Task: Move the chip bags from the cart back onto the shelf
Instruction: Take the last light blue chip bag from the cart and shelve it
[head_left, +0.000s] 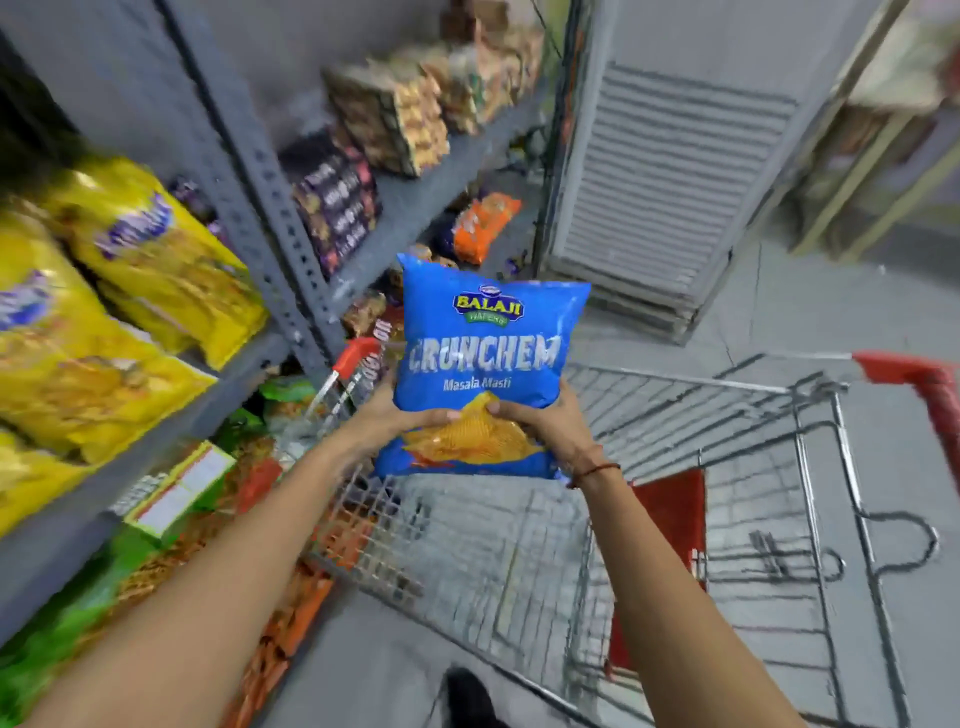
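A blue chip bag (483, 353) marked "Crunchem" is upright above the wire cart (727, 467), held from both sides. My left hand (400, 410) grips its lower left edge and my right hand (540, 421) its lower right edge, thumbs on the front. The grey metal shelf (249, 218) rises on the left, its nearest tier packed with yellow chip bags (130, 291). I see no other bags inside the cart basket.
Green and orange snack packs (171, 561) fill the lower shelf tier at left. Dark packets (337, 202) and brown packs (405, 114) sit further along the shelf. A slatted grey panel (665, 192) leans ahead. The cart's red handle (924, 384) is at right.
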